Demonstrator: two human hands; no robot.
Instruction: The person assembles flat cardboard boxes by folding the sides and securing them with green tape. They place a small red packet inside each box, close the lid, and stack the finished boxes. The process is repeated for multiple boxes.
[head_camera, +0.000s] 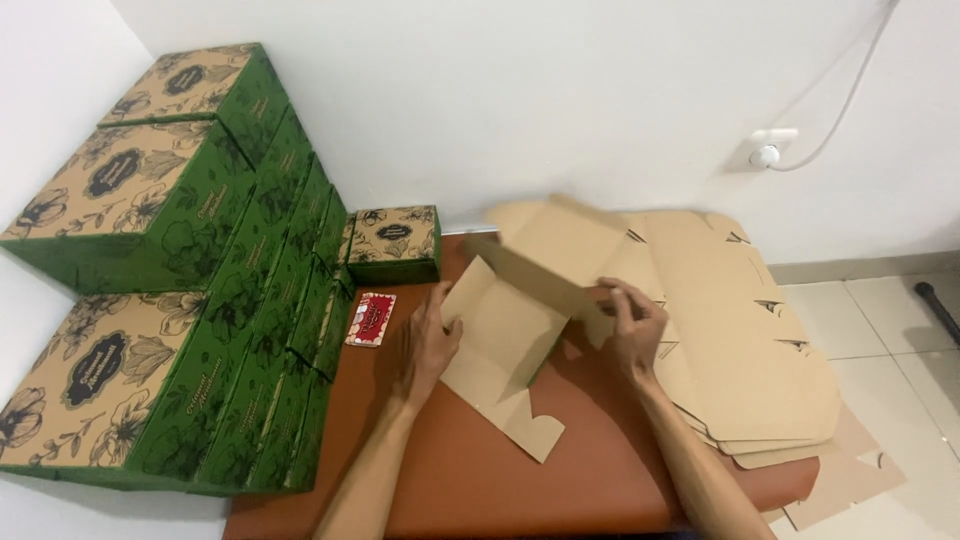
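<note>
- Two bare hands work over a brown mat (480, 480) laid on the floor against a white wall (560, 90).
- Between them is a half-folded box blank (520, 320) of plain tan cardboard, lifted at an angle above the mat, one panel raised toward the wall and a tabbed flap hanging down near the mat.
- The left hand (428, 345) rests on the blank's left edge, fingers loosely curled with the thumb lying over the cardboard; how firmly it grips I cannot tell.
- The right hand (632, 325) pinches the blank's right edge, fingers bent and closed on a fold of the cardboard.
- Just right of the hands lies a stack of flat blanks (740, 350), the same tan cardboard, spreading off the mat onto pale floor tiles (900, 340).
- To the left, finished boxes (180, 290) in green with tan flowered lids stand stacked against the wall in rows.
- One small box (394, 243) of the same pattern sits alone at the back of the mat, near the wall.
- A small red card (371, 319) lies flat on the mat beside the stacked boxes, just left of the left hand.
- A white wall socket (768, 150) with a white cable (850, 90) running up is set in the wall above the flat stack.
</note>
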